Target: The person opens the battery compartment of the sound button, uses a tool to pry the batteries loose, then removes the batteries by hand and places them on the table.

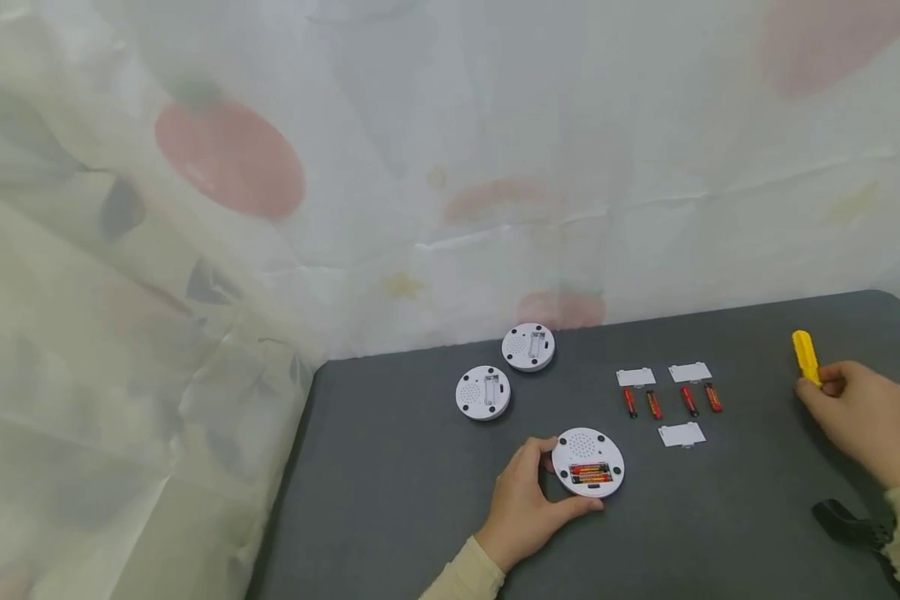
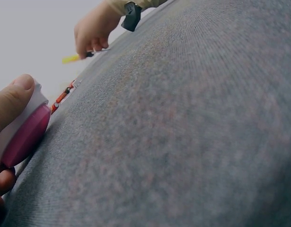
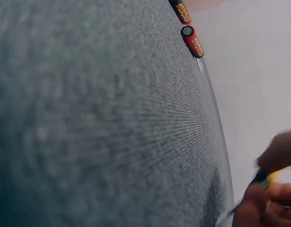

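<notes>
My left hand [image 1: 521, 504] holds a round white device [image 1: 585, 444] by its left and near edges, thumb at the near side. The device's vented face with small dark feet is up, and red-and-black batteries [image 1: 591, 474] lie side by side in its uncovered compartment. Its other side shows magenta [image 2: 29, 135] in the left wrist view. Over at the right of the table, my right hand [image 1: 866, 421] pinches a screwdriver [image 1: 806, 356] with a yellow handle. Its thin metal shaft [image 3: 226, 216] shows below the fingers in the right wrist view.
Two similar white devices, one nearer [image 1: 483, 392] and one farther [image 1: 528, 347], lie with bare compartments. Three white battery covers [image 1: 682, 434] and several loose batteries [image 1: 654, 405] lie between my hands on the dark grey table [image 1: 390, 467]. A patterned curtain [image 1: 420, 167] hangs behind.
</notes>
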